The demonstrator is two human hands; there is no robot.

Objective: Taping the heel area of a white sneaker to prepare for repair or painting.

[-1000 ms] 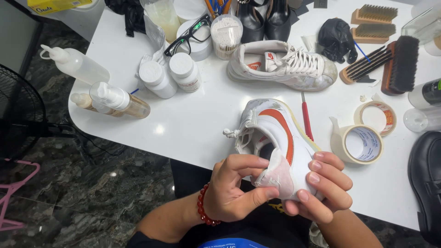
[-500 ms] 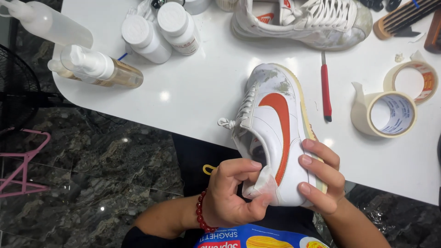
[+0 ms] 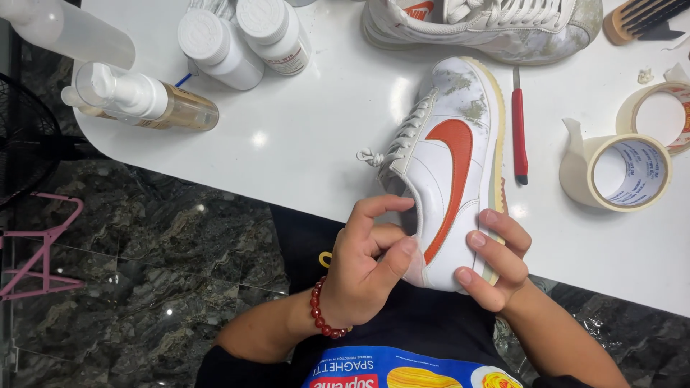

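At centre frame, a white sneaker (image 3: 449,172) with an orange swoosh lay at the tabletop (image 3: 302,158) edge. The left hand (image 3: 366,269) pinched its heel area; the right hand (image 3: 496,262) clasped the sole side. Firm, steady bracing seemed the next need.

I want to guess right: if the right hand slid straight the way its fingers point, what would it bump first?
The right hand points left across the shoe it grips, so it would probably meet the left hand at the heel first, though depth is hard to judge.
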